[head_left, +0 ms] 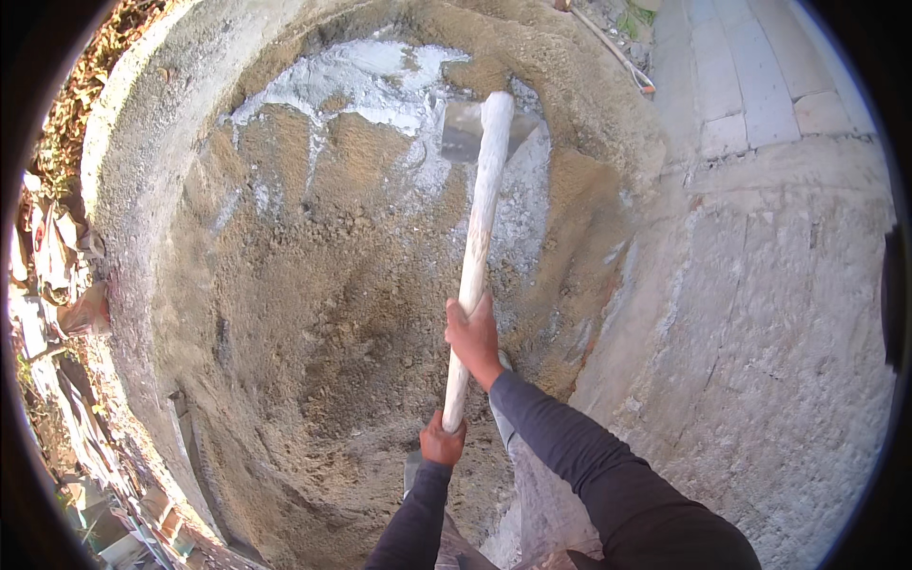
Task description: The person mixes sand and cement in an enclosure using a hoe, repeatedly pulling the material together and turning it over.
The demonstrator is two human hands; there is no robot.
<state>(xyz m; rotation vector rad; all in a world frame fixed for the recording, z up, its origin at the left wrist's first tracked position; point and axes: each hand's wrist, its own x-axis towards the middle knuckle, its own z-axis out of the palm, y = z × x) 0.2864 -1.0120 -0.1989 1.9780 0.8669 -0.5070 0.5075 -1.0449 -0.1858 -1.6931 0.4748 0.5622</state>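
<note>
Both my hands grip the pale wooden handle of a hoe [483, 204], which slants away from me up the middle of the view. My left hand [442, 440] is wrapped round the handle's near end. Farther up the handle, my right hand [474, 338] is closed about it. The hoe's broad metal blade [463, 131] rests at the far side, against grey-white powder [356, 81] that looks like cement. Brown sand [313, 275] spreads in a wide heap under and around the hoe. Part of the blade is hidden behind the handle.
A rough concrete surface [760, 313] lies to the right, with paving slabs [750, 81] at the far right. Another long-handled tool [617, 52] lies near them. Debris and wood scraps [81, 418] line the left edge. My legs [551, 494] stand at the heap's near side.
</note>
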